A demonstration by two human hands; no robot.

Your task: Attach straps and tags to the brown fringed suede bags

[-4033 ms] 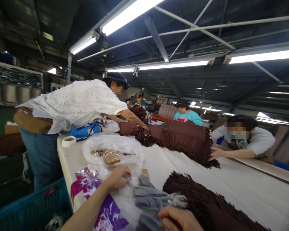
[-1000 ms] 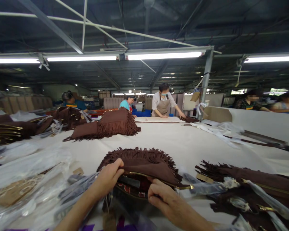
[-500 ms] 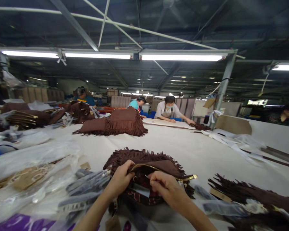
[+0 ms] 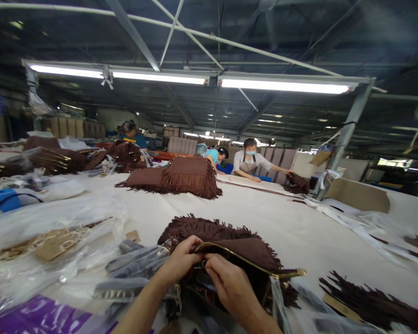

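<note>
The left hand [image 4: 183, 260] grips the zip edge of the bag [image 4: 226, 246] near its left end, thumb and fingers closed on it. The right hand [image 4: 230, 285] has its fingers in the bag's mouth, just beside the left fingertips; what they pinch, if anything, is hidden. The bag is brown and fringed, and lies open on the table [image 4: 264, 215] in front of the person, its fringe on the far side and the gold zip [image 4: 244, 257] running to the right. Left of the bag are grey wrapped strips [image 4: 137, 260], then clear plastic [image 4: 90, 260] with tan tags [image 4: 55, 243] in it, and purple plastic [image 4: 38, 315] at the near edge. A blue pouch [image 4: 3, 200] sits farther left. To the right, apart from the bag, lies 1 more fringed piece [image 4: 379, 292] with a tan tag against it. Across the table are 2 joined-looking brown panels [image 4: 186, 171], and more brown bags [image 4: 55, 157] lie to their left. Beyond, 3 people are at work; 1 in a mask and apron [image 4: 249, 162] reaches toward a brown bundle [image 4: 296, 183].
</note>
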